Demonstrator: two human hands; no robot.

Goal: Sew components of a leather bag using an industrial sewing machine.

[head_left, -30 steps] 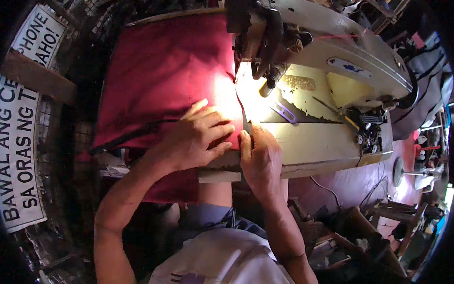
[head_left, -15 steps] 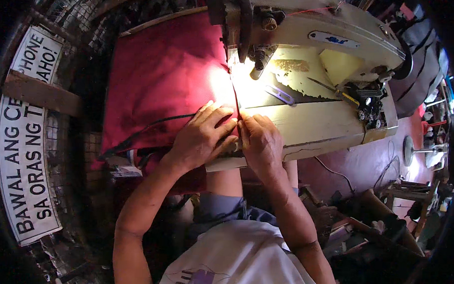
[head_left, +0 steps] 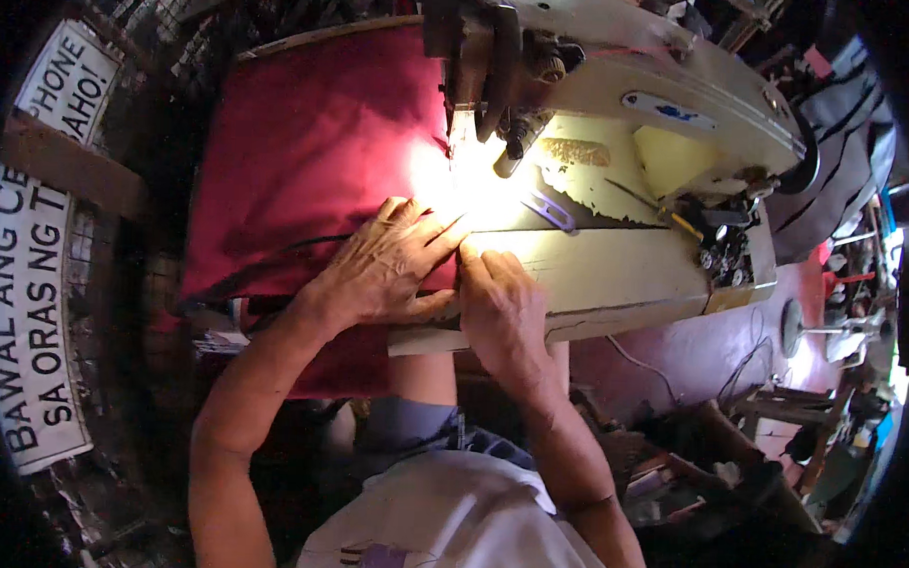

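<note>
Red fabric spreads across the left of the sewing machine bed, its right edge running under the brightly lit needle area. On that cloth, close to the edge, my left hand lies with its fingers stretched forward and pressing down. A dark strap-like strip comes out from beneath it, to the left. My right hand is closed at the fabric's near right edge, fingertips by the left hand's fingers. The bit of cloth in its pinch is mostly hidden.
A purple-handled thread cutter rests on the machine bed. Farther right lies a yellow-handled screwdriver, next to a black bobbin-winder-like part. Wire mesh and a white sign stand at left. Clutter covers the floor at lower right.
The left fingers have straightened and flattened on the fabric. My right fingers have curled in tighter beside them. The whole view has shifted slightly.
</note>
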